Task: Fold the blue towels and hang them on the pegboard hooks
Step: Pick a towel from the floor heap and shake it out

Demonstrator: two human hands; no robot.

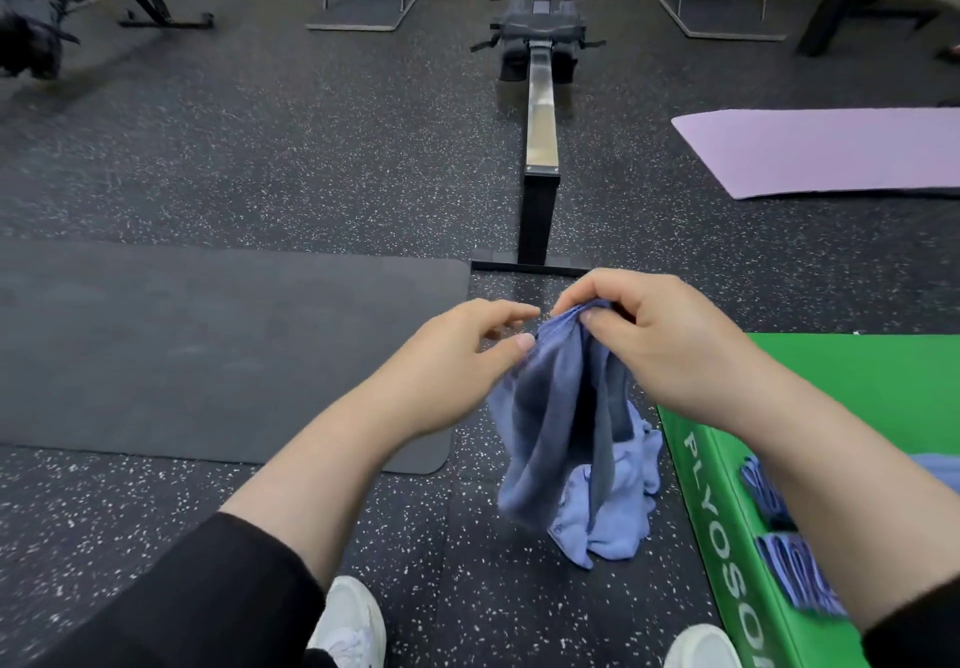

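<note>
1. The right hand [670,355] holds a blue towel [561,407] up in the air, its fingers [597,322] and thumb pinching the bunched top edge of the cloth.
2. The left hand [462,355] is just beside that same top edge; its thumb tip touches the cloth's left side, while the forefinger points toward the right hand with a small gap. The fingers are loosely bent, and whether they actually pinch the fabric cannot be told.
3. The towel hangs down from the pinch in long folds, its lower end reaching a second, paler blue towel [618,506] that lies crumpled on the speckled rubber floor [260,148].
4. Just right of the crumpled towel stands a green plyo box [727,511] with white lettering on its side. More blue towels [795,574] lie on its top, partly hidden by the right forearm.
5. To the left, a black mat [208,345] lies flat on the floor; a purple mat [831,148] lies farther off to the right.
6. A rowing machine [540,122] stretches away straight ahead, its rear foot near the hands in the frame.
7. Two white shoes [353,620] show at the bottom edge, and black sleeves cover both upper forearms.
</note>
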